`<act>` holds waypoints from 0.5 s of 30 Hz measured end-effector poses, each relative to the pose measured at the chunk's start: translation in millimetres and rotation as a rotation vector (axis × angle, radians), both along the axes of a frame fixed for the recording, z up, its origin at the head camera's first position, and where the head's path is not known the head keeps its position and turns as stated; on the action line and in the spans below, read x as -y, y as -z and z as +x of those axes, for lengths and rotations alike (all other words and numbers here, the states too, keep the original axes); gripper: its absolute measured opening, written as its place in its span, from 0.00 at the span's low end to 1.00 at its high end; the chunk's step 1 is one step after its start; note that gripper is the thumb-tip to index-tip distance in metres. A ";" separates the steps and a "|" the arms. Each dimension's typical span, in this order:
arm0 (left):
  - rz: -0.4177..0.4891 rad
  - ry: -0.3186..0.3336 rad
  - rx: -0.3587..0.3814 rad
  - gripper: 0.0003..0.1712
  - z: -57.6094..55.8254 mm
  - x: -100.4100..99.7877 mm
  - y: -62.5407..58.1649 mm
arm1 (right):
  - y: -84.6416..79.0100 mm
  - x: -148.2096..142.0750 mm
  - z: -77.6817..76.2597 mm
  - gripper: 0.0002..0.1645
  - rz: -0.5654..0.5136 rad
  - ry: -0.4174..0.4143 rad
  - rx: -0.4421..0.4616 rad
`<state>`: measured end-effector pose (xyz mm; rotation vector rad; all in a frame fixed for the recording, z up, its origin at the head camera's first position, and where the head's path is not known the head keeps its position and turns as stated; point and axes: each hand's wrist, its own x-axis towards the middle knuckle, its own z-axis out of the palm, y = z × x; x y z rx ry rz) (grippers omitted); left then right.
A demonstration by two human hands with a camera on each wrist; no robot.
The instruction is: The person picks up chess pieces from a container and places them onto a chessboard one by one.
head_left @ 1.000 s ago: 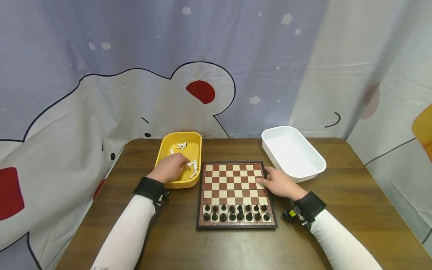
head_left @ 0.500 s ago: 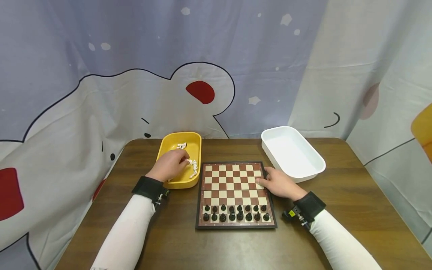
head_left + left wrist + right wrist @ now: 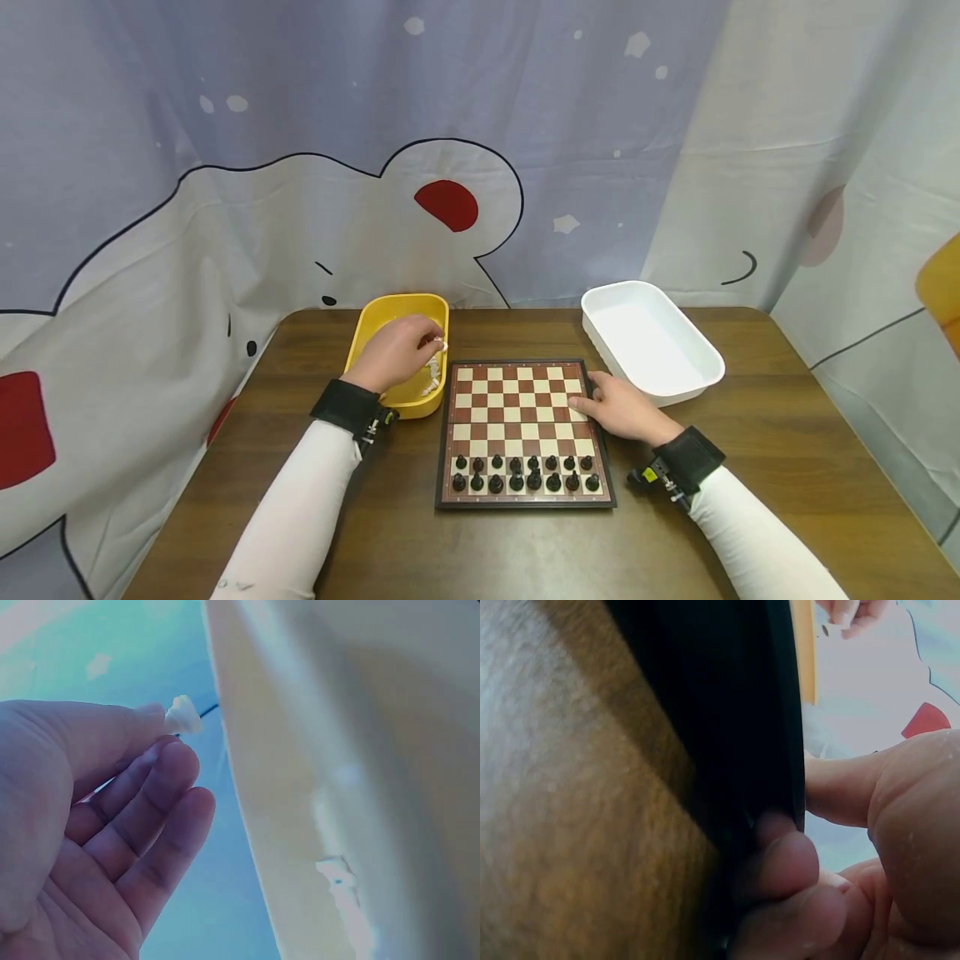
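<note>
Between thumb and fingertips my left hand (image 3: 396, 350) pinches a white chess piece (image 3: 183, 715), raised over the right side of the yellow tray (image 3: 408, 411). Several more white chess pieces (image 3: 433, 377) lie inside that tray, partly covered by the hand in the head view. My right hand (image 3: 628, 408) grips the right edge of the chessboard (image 3: 517, 431). Its thumb lies on the top squares, while the other fingers curl against the dark side edge in the right wrist view. Two rows of black chess pieces (image 3: 534, 479) stand upright along the board's near side.
A white tray (image 3: 652, 337) sits at the back right, just beyond my right hand. The yellow tray stands close to the board's left edge. Behind the wooden table (image 3: 780, 433) hangs a printed curtain (image 3: 570, 150).
My left hand has lifted out of the yellow tray with a white chess piece and moved right, towards the tray's right rim. The right hand and the board have stayed put.
</note>
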<state>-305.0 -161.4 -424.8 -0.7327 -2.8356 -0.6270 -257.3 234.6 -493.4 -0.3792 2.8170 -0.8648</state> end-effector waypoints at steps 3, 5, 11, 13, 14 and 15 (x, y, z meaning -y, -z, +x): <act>0.014 0.030 -0.010 0.10 -0.2 -8.6 -6.3 | 2.2 -1.0 -2.0 0.51 0.005 0.000 0.000; 0.014 0.044 -0.019 0.10 -1.2 -15.0 -9.5 | 3.6 -1.5 -2.9 0.50 0.008 0.001 0.001; 0.003 0.100 -0.047 0.09 -5.2 -36.9 -11.4 | 3.6 -2.0 -2.5 0.50 -0.002 0.000 0.006; 0.004 0.122 -0.059 0.09 -6.6 -44.7 -10.7 | 2.9 -2.3 -2.2 0.50 -0.004 -0.002 0.007; 0.001 0.131 -0.065 0.09 -6.9 -48.8 -10.9 | 2.7 -2.7 -2.0 0.50 -0.003 -0.001 0.008; 0.000 0.139 -0.069 0.09 -7.2 -52.8 -10.8 | 2.8 -3.0 -1.8 0.51 -0.003 0.000 0.006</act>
